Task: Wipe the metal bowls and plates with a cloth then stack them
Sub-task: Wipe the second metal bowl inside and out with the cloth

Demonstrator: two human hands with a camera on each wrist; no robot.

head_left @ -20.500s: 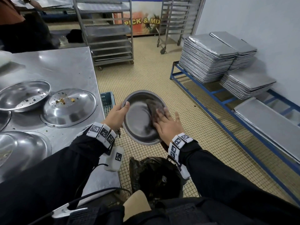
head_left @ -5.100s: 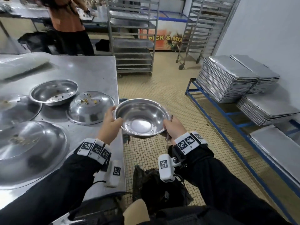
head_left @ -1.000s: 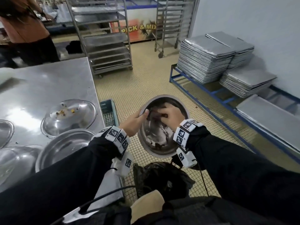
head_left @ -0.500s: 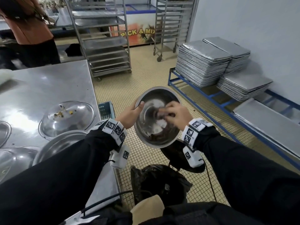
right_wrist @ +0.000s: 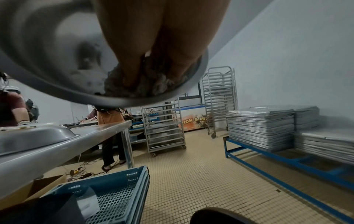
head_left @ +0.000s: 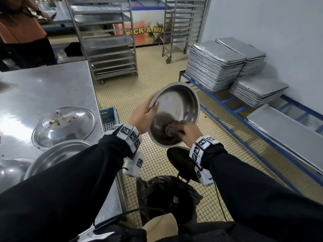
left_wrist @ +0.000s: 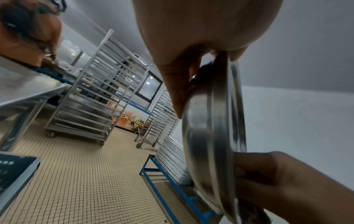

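While the left hand (head_left: 142, 117) clamps the rim of the bowl (head_left: 176, 109), tipping it toward the person above the black bin bag (head_left: 167, 194) — likely so scraps drop in — the right hand (head_left: 189, 131) grips a bunched cloth (head_left: 172, 130), pressing it against the lower inside wall. Soiled plates (head_left: 64, 126) wait on the table (head_left: 49, 88).

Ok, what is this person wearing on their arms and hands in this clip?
Both arms are in long black sleeves. Each wrist carries a white band printed with square black-and-white marker codes, one on the left and one on the right. A small white camera unit bearing another marker hangs under the left wrist, and a thin black cable runs from the right. The hands are bare.
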